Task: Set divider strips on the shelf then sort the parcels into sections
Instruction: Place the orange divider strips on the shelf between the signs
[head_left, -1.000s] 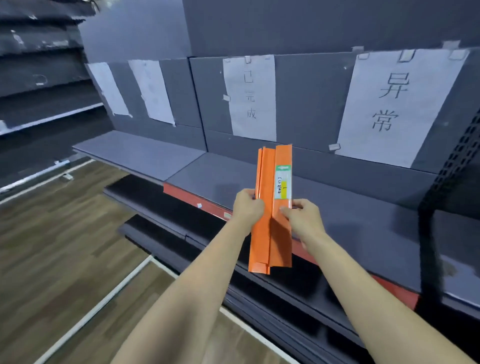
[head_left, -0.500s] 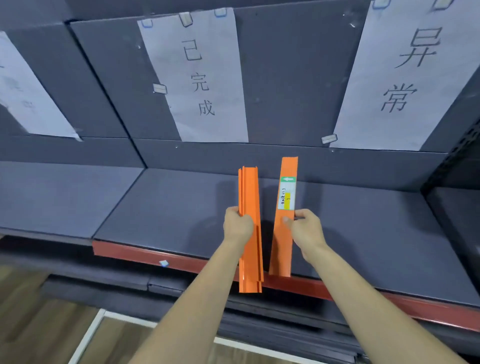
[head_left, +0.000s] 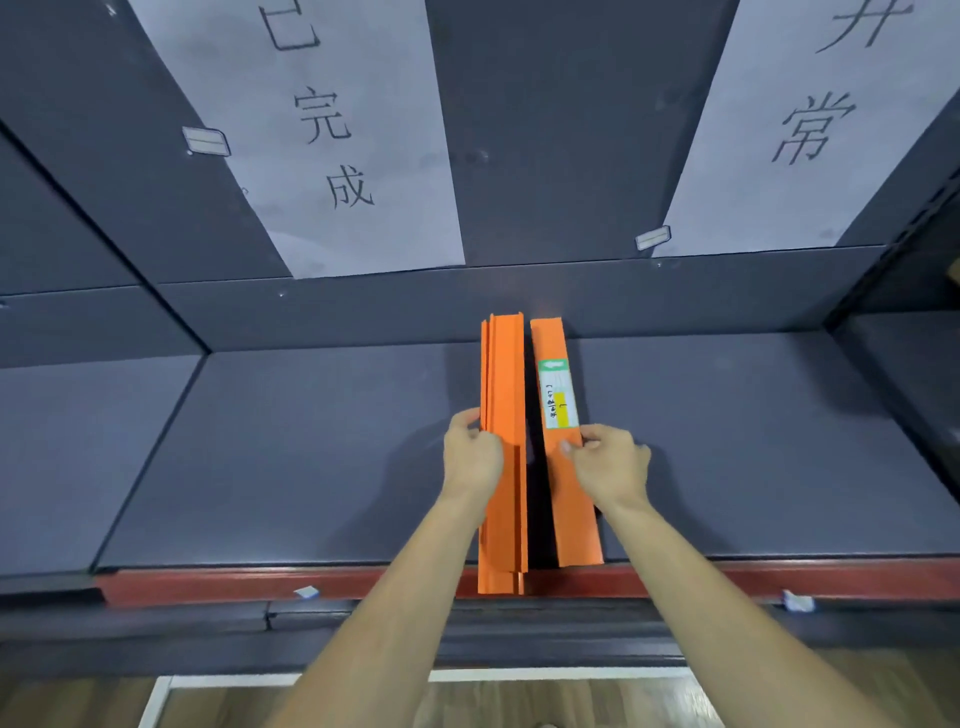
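My left hand (head_left: 471, 457) grips a stack of orange divider strips (head_left: 503, 395) held lengthwise above the grey shelf (head_left: 311, 441). Its near end hangs over the red front edge (head_left: 208, 584). My right hand (head_left: 608, 462) pinches a single orange divider strip (head_left: 569, 499) with a white, green and yellow label, just right of the stack. This strip runs from the shelf's back wall to near the front edge, low over the shelf; whether it touches I cannot tell. No parcels are in view.
Two white paper signs with black characters (head_left: 332, 140) (head_left: 810, 130) hang on the dark back panel. Another shelf section (head_left: 78, 457) lies to the left and an upright (head_left: 893, 260) bounds the right. Lower shelves and wood floor (head_left: 519, 706) are below.
I have come closer to the shelf. My right hand pulled one labelled strip off the stack and moved it right and down over the shelf, while my left hand kept the others.
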